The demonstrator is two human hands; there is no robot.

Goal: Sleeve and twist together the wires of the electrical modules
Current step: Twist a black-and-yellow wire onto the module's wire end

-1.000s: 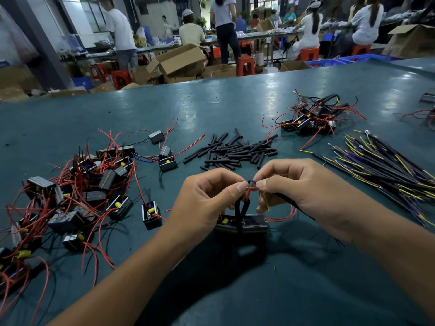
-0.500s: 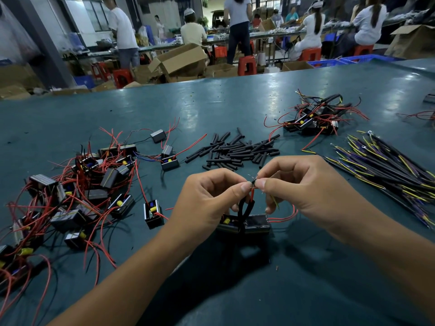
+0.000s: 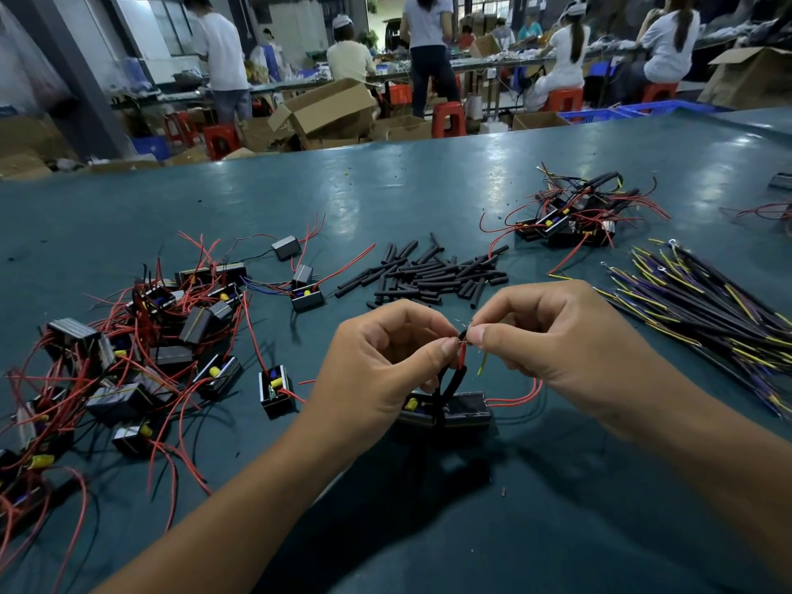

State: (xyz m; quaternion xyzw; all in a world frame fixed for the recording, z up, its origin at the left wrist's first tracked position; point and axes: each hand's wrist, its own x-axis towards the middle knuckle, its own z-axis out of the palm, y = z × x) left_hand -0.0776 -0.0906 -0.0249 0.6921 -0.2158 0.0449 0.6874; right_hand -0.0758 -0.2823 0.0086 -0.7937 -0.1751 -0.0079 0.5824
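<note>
**Pinch point climbs above the module**

Both hands have risen slightly: the left hand (image 3: 388, 366) and right hand (image 3: 557, 340) now pinch the wire ends (image 3: 463, 336) higher over the module (image 3: 465, 411), and bare strands seem more exposed.

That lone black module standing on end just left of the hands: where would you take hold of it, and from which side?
Probably by the two long flat side walls of the black module, pinched from above. It stands upright and apart from the heap of modules, so its sides are free. Its red wire trails off to the right along the green table, so coming straight down avoids snagging it.
</note>
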